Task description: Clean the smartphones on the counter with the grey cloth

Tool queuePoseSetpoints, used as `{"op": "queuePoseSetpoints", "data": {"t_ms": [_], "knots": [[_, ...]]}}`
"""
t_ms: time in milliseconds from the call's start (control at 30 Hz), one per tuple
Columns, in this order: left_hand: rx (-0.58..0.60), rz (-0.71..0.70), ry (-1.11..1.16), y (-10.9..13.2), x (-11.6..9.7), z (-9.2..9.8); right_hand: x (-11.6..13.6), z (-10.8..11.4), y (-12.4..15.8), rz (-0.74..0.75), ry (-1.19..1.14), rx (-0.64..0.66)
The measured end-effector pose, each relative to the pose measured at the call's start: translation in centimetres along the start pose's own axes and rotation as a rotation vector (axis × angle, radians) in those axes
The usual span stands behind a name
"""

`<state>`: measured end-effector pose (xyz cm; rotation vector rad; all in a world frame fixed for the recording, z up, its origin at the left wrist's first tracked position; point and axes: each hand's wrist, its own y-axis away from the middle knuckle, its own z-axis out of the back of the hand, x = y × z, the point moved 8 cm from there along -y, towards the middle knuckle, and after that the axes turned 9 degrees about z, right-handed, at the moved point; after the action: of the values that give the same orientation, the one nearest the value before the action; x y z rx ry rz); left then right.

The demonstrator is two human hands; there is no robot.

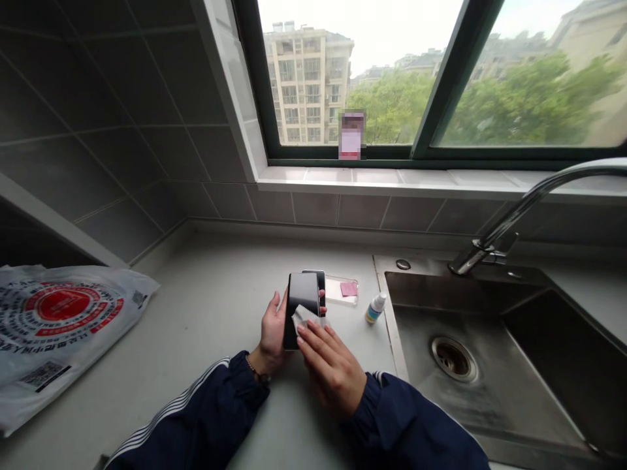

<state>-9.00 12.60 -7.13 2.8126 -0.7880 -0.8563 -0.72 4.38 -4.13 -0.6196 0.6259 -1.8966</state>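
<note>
My left hand [272, 331] is closed around a dark smartphone [304, 289], its fingertips showing at the phone's right edge. The screen faces up toward me. With the fingers of my right hand [332, 365] I press a pale cleaning cloth [304, 315] with a zigzag edge against the lower part of the screen. Behind the held phone a second dark phone [321, 277] shows in part. A clear phone case [334, 290] lies to the right of it, with a small pink square [349, 288] on it. Further right stands a small white-capped spray bottle [375, 308].
A steel sink [392, 339] with a curved chrome faucet [509, 215] takes up the right side. On the left lies a white plastic bag [63, 326] with red print. A tiled wall and window sill [377, 176] bound the white counter [196, 313] at the back.
</note>
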Motion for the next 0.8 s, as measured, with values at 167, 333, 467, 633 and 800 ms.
{"op": "queuePoseSetpoints", "data": {"t_ms": [167, 333, 467, 633, 800], "knots": [[-0.107, -0.010, 0.019, 0.2, 0.7, 0.6, -0.2, -0.1, 0.4, 0.030, -0.015, -0.011], [-0.114, -0.014, 0.080, 0.5, 2.1, 0.7, 0.4, -0.3, 0.1, 0.081, -0.043, -0.004], [-0.063, 0.077, 0.115, 0.5, 3.3, 0.6, 0.7, -1.0, 0.0, 0.100, 0.002, 0.055], [0.017, 0.135, 0.130, 0.3, 3.5, 0.0, 0.2, -1.3, -0.1, 0.023, 0.044, 0.079], [0.042, 0.083, 0.116, 0.3, 2.7, 0.0, -0.2, -1.0, 0.0, 0.014, 0.084, 0.060]]}}
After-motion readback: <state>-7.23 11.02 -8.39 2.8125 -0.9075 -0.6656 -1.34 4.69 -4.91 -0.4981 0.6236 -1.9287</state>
